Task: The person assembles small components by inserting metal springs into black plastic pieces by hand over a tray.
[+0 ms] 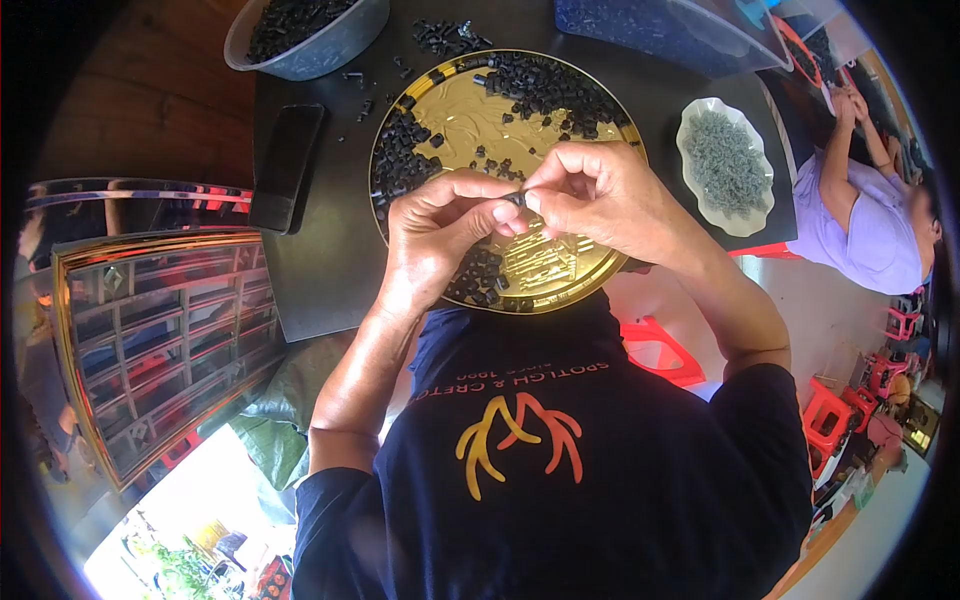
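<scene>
Both of my hands meet above a round gold tray (560, 270) that bears heaps of small black parts (550, 88). Between thumb and fingers, my left hand (450, 225) pinches a small dark piece (516, 199). The fingertips of my right hand (600, 200) close on the same piece from the other side. More black parts lie along the tray's left edge and below my left hand. The fingers cover most of the held piece, so its shape is hard to make out.
On the dark table (330, 270) lie a black phone (288, 168) and a scalloped white dish (697, 190) of small grey pieces. A tub (325, 50) of black parts and a clear bin (670, 35) stand behind. Another person (865, 220) sits at the right.
</scene>
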The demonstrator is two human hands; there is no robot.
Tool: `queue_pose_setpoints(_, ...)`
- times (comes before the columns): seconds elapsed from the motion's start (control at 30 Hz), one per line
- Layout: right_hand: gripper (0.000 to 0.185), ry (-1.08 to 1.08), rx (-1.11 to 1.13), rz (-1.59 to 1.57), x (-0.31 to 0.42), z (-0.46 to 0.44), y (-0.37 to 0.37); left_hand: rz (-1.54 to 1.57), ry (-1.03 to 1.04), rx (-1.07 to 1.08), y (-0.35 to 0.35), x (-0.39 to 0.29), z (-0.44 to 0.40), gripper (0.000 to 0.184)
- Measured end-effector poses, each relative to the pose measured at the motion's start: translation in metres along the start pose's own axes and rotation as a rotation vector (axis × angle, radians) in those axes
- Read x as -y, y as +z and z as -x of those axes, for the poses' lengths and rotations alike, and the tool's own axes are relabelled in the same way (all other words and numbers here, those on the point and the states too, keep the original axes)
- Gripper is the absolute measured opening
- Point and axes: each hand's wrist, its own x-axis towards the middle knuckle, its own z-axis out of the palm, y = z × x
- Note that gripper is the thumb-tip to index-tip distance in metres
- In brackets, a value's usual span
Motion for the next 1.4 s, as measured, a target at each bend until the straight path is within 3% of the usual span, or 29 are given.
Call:
queue_pose_setpoints(0.2, 0.004, -0.119, -0.08, 0.341, 0.003, 0.0, 0.005, -0.176, 0.045, -0.104, 0.01, -0.005, 0.005, 0.012)
queue_pose_setpoints(0.3, 0.005, -0.152, -0.065, 0.446, 0.003, -0.007, 0.001, -0.504, 0.261, -0.082, 0.008, -0.001, 0.002, 0.011)
queue_pose_setpoints(0.33, 0.006, -0.134, -0.057, 0.47, -0.001, -0.007, 0.0, -0.578, 0.199, -0.141, 0.015, -0.006, 0.005, 0.011)
queue_pose_setpoints(0.43, 0.01, -0.055, -0.003, 0.358, -0.008, -0.01, -0.007, -0.477, 0.109, -0.135, 0.013, -0.001, 0.0, 0.011)
queue_pose_setpoints(0.53, 0.01, 0.186, 0.108, 0.144, 0.004, -0.009, -0.012, -0.175, -0.07, -0.043, 0.007, -0.005, -0.001, 0.012)
queue_pose_setpoints(0.6, 0.011, 0.096, 0.125, 0.131, -0.002, -0.007, -0.012, -0.004, -0.176, 0.025, -0.001, -0.008, -0.003, 0.014)
queue_pose_setpoints(0.9, 0.017, -0.005, 0.126, -0.038, -0.001, -0.005, -0.014, 0.267, -0.191, 0.083, -0.006, -0.006, -0.009, 0.016)
queue_pose_setpoints(1.13, 0.021, 0.01, 0.096, -0.054, 0.002, -0.005, -0.015, 0.281, -0.133, 0.046, -0.004, -0.001, -0.01, 0.015)
queue_pose_setpoints(1.4, 0.006, 0.019, 0.006, 0.19, 0.003, -0.003, -0.01, 0.042, -0.031, 0.034, -0.001, 0.005, -0.008, 0.014)
